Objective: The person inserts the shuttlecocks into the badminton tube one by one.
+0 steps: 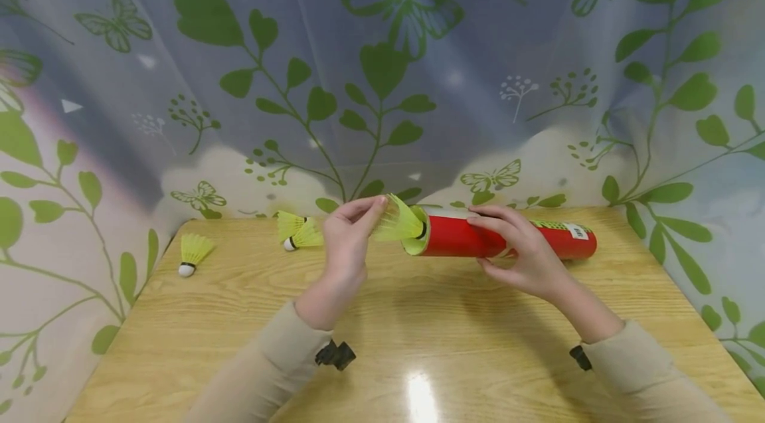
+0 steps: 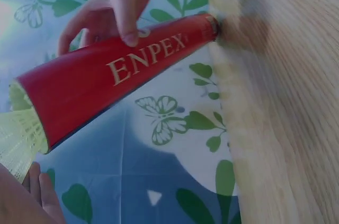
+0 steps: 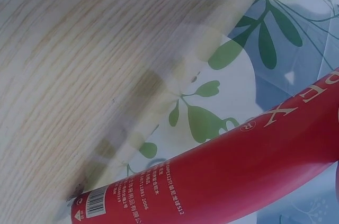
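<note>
A red shuttlecock tube (image 1: 454, 236) lettered ENPEX lies slanted, its far end at the table and its mouth raised toward the left. My right hand (image 1: 526, 253) grips it around the middle, thumb below and fingers over the top. With thumb and fingertips, my left hand (image 1: 346, 237) pinches the skirt of a yellow shuttlecock (image 1: 402, 222) at the open mouth. Its black band sits just within the rim, and the cork is hidden inside. The left wrist view shows the skirt (image 2: 18, 136) sticking out of the tube (image 2: 95, 81).
Two yellow shuttlecocks (image 1: 306, 236) lie close together behind the left hand, partly covered by it. Another shuttlecock (image 1: 194, 252) lies near the left edge of the wooden table (image 1: 382, 343). A curtain (image 1: 382, 111) printed with leaves and butterflies hangs along the back and sides.
</note>
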`<state>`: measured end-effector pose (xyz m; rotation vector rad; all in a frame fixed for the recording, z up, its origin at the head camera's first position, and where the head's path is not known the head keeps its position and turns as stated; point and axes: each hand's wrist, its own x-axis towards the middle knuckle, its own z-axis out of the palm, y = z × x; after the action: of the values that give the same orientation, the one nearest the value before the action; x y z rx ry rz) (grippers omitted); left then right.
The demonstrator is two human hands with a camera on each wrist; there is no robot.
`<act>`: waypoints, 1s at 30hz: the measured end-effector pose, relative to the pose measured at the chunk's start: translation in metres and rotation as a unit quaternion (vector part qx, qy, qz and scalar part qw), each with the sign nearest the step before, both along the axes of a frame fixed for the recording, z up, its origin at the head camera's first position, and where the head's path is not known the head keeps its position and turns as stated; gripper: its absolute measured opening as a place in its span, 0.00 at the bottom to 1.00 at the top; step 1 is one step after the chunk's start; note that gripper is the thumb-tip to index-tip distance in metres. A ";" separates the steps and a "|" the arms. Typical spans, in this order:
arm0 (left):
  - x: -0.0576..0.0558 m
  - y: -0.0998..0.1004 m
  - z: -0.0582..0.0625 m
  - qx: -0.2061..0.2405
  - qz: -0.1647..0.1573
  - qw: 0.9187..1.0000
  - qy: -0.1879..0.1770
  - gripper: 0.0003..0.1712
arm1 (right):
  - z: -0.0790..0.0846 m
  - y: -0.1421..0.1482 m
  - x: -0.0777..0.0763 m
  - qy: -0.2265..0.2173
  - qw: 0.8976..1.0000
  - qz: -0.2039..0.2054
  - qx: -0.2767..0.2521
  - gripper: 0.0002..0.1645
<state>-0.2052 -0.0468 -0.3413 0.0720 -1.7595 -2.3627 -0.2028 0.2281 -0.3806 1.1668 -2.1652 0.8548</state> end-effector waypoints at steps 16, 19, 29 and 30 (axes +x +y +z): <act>0.018 -0.012 0.021 -0.266 -0.053 0.957 0.106 0.07 | -0.002 -0.001 0.000 0.003 1.000 0.009 -0.003 0.40; 0.011 -0.013 0.012 -0.278 -0.056 0.953 0.110 0.07 | -0.003 -0.001 0.000 0.001 1.000 0.009 -0.003 0.40; -0.001 -0.014 -0.005 -0.327 -0.023 0.925 0.193 0.05 | -0.001 -0.005 0.000 -0.009 1.000 0.008 -0.014 0.40; -0.001 -0.014 -0.005 -0.341 -0.016 0.918 0.203 0.05 | 0.000 -0.005 0.000 -0.009 1.000 0.010 -0.014 0.40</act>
<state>-0.2058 -0.0605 -0.3460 -0.5085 -2.2234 -1.4944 -0.2025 0.2228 -0.3810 1.1717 -2.1524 0.9054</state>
